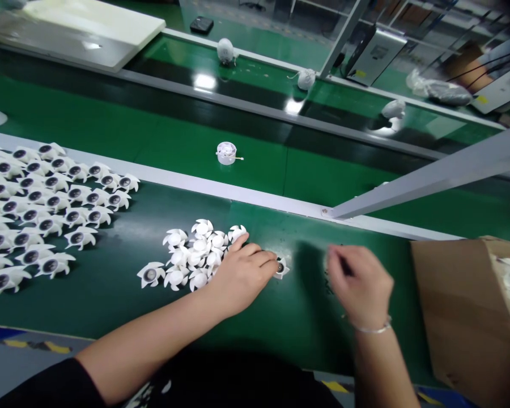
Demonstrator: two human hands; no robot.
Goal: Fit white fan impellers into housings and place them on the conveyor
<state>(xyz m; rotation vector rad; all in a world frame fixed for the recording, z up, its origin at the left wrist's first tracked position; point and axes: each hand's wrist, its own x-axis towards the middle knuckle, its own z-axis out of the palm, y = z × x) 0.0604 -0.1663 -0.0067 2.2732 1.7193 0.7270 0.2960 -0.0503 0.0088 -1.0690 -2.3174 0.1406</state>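
Observation:
My left hand (240,277) reaches palm down over the green bench, its fingers bent and closed at a small white fan impeller (283,268) with a dark round centre. Part of that impeller is hidden under the fingers. Beside and behind this hand lies a loose heap of white fan impellers (199,247), most with the hub face up. One impeller (150,275) at the heap's left side shows its open centre. My right hand (361,283), slightly blurred, hovers to the right with fingers pinched together. What it holds, if anything, is hidden. Tiny dark bits (328,283) lie near it.
Rows of white impellers (34,214) cover the bench's left side. A cardboard box (454,311) with white parts stands at right. Beyond a pale rail (187,186), a white round housing (226,153) sits on the green belt. A slanted metal post (429,173) crosses the right.

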